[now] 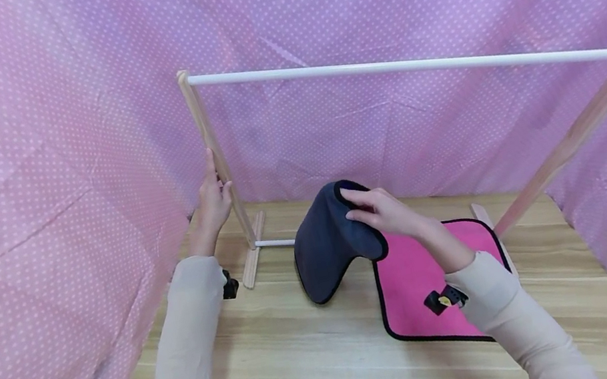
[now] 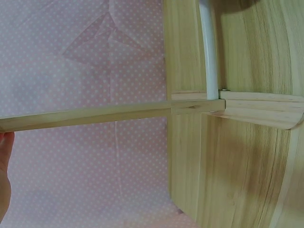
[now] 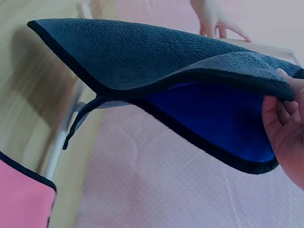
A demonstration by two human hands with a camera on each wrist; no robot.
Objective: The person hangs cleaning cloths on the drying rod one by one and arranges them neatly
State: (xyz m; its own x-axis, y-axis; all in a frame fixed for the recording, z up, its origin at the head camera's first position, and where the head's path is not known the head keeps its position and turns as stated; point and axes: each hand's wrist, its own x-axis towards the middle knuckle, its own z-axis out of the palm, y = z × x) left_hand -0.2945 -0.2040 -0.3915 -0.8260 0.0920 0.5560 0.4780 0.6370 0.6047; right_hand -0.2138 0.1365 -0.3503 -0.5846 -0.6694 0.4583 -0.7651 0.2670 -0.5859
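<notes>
A dark grey towel (image 1: pixel 323 233) with black edging hangs folded from my right hand (image 1: pixel 386 209). Fingers and thumb pinch its upper edge. In the right wrist view its underside (image 3: pixel 209 114) shows bright blue, and the right hand (image 3: pixel 287 128) holds one edge. My left hand (image 1: pixel 214 198) grips the left wooden post (image 1: pixel 215 144) of a rack around mid-height, index finger straight along the wood and thumb at its side. Only part of the left hand (image 2: pixel 4 175) shows in the left wrist view, below the post (image 2: pixel 95 114).
A white top bar (image 1: pixel 379 65) joins the left post to a right post (image 1: pixel 574 135). Low down, a white lower rod (image 1: pixel 275 243) runs behind the towel. A pink towel (image 1: pixel 412 285) with black edging lies on the wooden table (image 1: pixel 286 368). Polka-dot pink curtains (image 1: pixel 60 158) surround the table.
</notes>
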